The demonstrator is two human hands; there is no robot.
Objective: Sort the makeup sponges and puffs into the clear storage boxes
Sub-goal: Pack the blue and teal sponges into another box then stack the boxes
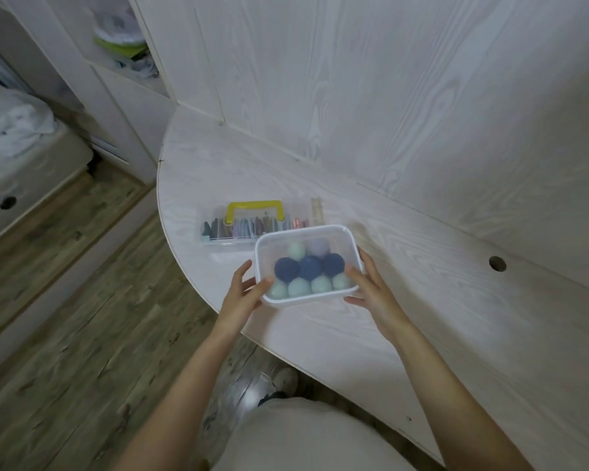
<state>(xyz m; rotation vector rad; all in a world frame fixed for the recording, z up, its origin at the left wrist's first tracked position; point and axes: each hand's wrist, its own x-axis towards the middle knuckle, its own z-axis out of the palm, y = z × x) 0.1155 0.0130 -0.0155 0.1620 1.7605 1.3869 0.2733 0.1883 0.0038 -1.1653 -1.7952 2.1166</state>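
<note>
1. Clear plastic forms the lidded box [306, 265] held over the rounded near edge of the bench [422, 300], between both hands.
2. The left hand [244, 292] grasps the box's left side, thumb lying on the lid and fingers curled beneath.
3. The right hand [368, 287] grasps the right side in the same way, thumb on top.
4. Inside the box sit round sponges [308, 268]: four pale green ones along the near side, three dark blue ones in the middle row, and one pale green and one lilac at the far side.
5. Just beyond it, on the bench, rests a second clear box with a yellow handle [254, 209]; flat pieces in mixed colours stand packed inside it.
6. A wooden floor [65, 317] runs to the left, with a bed [17, 141] further off.
</note>
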